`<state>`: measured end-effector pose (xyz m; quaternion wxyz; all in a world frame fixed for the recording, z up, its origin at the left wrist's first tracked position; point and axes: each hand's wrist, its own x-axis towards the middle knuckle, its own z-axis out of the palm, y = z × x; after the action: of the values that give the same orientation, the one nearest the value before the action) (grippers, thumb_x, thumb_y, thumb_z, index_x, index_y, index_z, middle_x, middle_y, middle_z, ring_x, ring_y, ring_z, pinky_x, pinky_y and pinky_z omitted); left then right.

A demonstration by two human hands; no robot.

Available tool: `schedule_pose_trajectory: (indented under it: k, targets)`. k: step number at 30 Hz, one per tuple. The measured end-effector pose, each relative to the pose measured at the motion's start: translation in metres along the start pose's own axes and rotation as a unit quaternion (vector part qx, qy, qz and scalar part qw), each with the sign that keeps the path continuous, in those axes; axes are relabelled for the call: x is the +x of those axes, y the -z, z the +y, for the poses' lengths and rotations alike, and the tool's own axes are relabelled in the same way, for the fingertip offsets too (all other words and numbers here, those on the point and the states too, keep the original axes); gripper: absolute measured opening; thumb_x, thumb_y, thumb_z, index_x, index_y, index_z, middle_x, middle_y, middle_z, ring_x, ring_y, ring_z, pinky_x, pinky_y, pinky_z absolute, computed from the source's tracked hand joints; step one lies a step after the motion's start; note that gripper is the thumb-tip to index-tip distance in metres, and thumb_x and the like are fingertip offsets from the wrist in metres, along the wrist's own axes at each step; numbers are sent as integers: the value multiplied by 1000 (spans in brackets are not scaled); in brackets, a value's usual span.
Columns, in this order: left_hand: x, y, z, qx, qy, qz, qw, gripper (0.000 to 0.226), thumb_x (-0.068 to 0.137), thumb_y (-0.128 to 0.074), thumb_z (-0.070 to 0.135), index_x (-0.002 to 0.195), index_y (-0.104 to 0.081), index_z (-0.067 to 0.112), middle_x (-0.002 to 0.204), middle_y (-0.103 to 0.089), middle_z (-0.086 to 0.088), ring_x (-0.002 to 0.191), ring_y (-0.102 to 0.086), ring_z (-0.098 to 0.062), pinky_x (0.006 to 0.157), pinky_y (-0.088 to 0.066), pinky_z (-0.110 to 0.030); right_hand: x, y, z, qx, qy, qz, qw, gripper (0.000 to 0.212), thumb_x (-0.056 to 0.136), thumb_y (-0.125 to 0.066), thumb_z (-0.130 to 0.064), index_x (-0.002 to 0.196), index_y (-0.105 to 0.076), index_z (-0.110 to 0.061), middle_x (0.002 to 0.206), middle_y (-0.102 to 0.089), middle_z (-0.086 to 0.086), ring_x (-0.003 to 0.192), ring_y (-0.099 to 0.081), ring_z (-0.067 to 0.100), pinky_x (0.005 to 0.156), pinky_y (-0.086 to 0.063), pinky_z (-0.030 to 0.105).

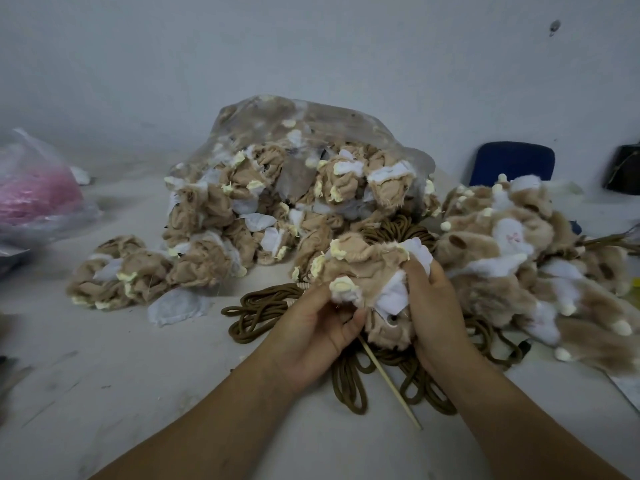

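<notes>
Just above the counter (138, 375), over a tangle of brown cord (256, 311), I am gripping a tan plush skin (367, 268) with both hands. My left hand (311, 337) is curling round its lower edge, and my right hand (436, 306) is clutching its right side. A thin wooden stick (391, 384) is slanting out beneath my left thumb. A clear bag (277, 116) of more skins is sitting just behind.

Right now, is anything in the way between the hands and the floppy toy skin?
Nothing visible is. The left hand and right hand both hold the toy skin directly. A thin wooden stick pokes out below the left hand, not in between.
</notes>
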<state>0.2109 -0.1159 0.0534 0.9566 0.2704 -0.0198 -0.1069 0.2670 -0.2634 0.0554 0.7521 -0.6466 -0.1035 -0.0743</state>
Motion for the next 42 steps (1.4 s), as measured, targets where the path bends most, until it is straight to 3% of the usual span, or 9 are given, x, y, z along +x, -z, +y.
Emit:
schedule_pose_trajectory:
  k: [4,10,18,21,25,29,33,38,42]
  targets:
    - [-2,-6,-1,35,4,-6,999,33,68,-81,15,99,-71,6,102,-66,-14,84,-67,-20,69,-59,-32,-5,-3,-6,-53,71,-1,996,15,98,-45,-39,103,-57,-46,88,-65,-37,84,-63,-11,60,-48,6]
    - [-3,-11,-6,139,8,22,990,28,77,-75,10,105,-74,6,111,-72,-13,95,-72,-21,73,-59,-30,-14,-2,-15,-136,177,13,975,3,92,-46,-52,90,-49,-52,89,-62,-20,79,-61,-2,61,-48,12]
    - [7,-9,12,60,-186,46,980,37,72,-64,-2,109,-66,-3,114,-70,-22,101,-71,-28,76,-60,-33,-19,-1,-14,-207,210,-45,955,8,86,-43,-34,88,-51,-32,92,-48,2,78,-49,9,64,-40,13]
    - [6,-11,13,98,-227,38,968,29,88,-49,0,102,-74,3,108,-73,-17,100,-71,-26,78,-59,-31,-22,-1,-11,-184,191,-96,959,39,86,-44,-41,88,-60,-5,90,-55,12,83,-55,9,67,-42,19]
    - [7,-10,9,142,-267,73,951,35,72,-58,12,105,-69,8,116,-70,-12,100,-68,-22,81,-58,-26,-24,-4,-11,-147,111,-143,973,58,85,-38,-65,74,-59,-12,77,-58,11,74,-58,17,68,-47,33]
    - [0,-7,4,320,-332,71,885,22,66,-69,9,65,-76,30,134,-56,21,129,-52,-8,100,-50,-33,-19,-7,-13,-144,47,-177,973,41,83,-45,-71,89,-63,-33,87,-68,-10,80,-64,4,61,-50,19]
    - [2,1,-3,508,-350,38,786,35,92,-59,-2,90,-75,29,147,-43,21,141,-36,-4,115,-36,-44,-15,-8,-10,-86,61,-114,988,17,98,-47,-28,96,-62,-36,89,-69,-23,80,-65,-6,61,-47,7]
    - [-6,-8,-5,558,-361,24,746,27,87,-42,35,105,-61,38,138,-40,24,135,-37,0,105,-38,-18,-13,-8,-14,-30,73,-63,995,27,100,-45,-32,89,-66,-46,94,-72,-12,85,-69,6,65,-53,16]
    - [-5,-8,-8,624,-347,27,700,16,85,-53,45,101,-54,46,136,-35,22,132,-32,8,102,-32,-7,-10,-8,-12,3,30,-49,998,22,99,-45,-34,102,-66,-30,99,-73,0,89,-70,15,70,-56,25]
